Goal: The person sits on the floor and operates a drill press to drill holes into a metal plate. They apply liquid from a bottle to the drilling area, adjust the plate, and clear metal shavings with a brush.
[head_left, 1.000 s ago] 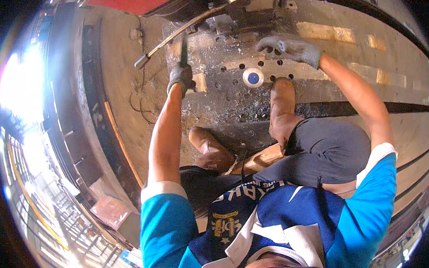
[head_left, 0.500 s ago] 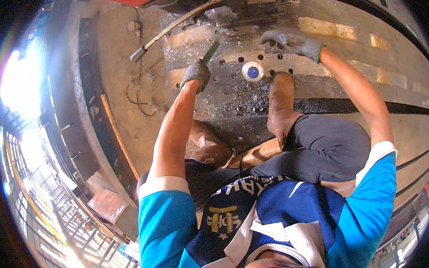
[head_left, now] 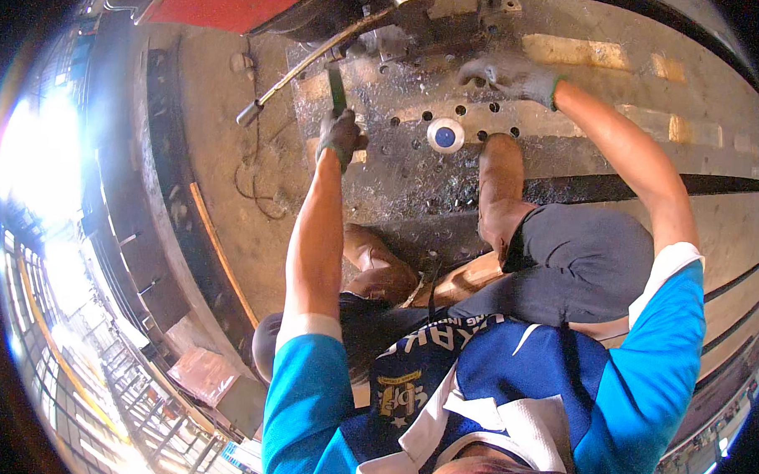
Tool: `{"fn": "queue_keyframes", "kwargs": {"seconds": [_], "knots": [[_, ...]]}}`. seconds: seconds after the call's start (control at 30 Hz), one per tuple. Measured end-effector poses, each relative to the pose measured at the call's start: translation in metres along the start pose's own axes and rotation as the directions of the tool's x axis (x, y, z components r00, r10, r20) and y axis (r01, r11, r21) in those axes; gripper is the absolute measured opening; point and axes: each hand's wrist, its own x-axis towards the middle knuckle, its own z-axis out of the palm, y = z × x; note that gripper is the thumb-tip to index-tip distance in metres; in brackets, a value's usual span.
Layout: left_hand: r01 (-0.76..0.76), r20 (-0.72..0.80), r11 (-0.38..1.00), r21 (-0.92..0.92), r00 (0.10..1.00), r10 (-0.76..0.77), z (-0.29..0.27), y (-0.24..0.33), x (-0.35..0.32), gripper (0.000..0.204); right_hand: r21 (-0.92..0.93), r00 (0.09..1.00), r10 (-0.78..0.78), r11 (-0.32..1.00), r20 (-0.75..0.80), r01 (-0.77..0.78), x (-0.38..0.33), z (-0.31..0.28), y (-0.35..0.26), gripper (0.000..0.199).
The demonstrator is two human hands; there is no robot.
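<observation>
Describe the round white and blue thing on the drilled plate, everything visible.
The round disc is white with a blue centre, seen face-on, so it seems to lie flat on the grey perforated metal plate, among its drilled holes. Material cannot be told. It sits between the gloved left hand, which grips a dark tool, and the gloved right hand resting further up. Neither touches it; a bare knee lies just beside it.

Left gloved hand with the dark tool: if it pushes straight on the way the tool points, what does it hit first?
The left gloved hand holds a dark, narrow tool pointing up the picture. Straight on, it would likely first meet the long curved metal rod crossing above the perforated steel plate, though depth there is unclear.
</observation>
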Motion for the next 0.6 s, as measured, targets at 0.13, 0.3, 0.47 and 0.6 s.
{"fn": "queue_keyframes", "kwargs": {"seconds": [0.13, 0.3, 0.47, 0.6], "knots": [[0.029, 0.003, 0.89, 0.454, 0.999, -0.035, 0.016, 0.011, 0.019, 0.032, -0.019, 0.999, -0.024, 1.0, 0.047, 0.025, 0.004, 0.003, -0.005, 0.046], [-0.093, 0.063, 0.456, 0.885, 0.995, 0.081, 0.011, 0.013, -0.022, 0.035, -0.256, 0.997, 0.059, 0.966, 0.054, -0.043, -0.001, -0.007, -0.023, 0.049], [-0.166, 0.144, 0.382, 0.909, 0.986, 0.087, -0.004, 0.028, -0.024, 0.033, -0.298, 0.997, 0.077, 0.952, 0.028, -0.065, 0.004, -0.005, -0.038, 0.049], [0.028, -0.061, 0.872, 0.488, 0.998, 0.003, 0.0, 0.006, -0.009, 0.032, -0.311, 0.998, 0.04, 0.95, 0.051, -0.022, 0.001, -0.01, -0.031, 0.042]]}}
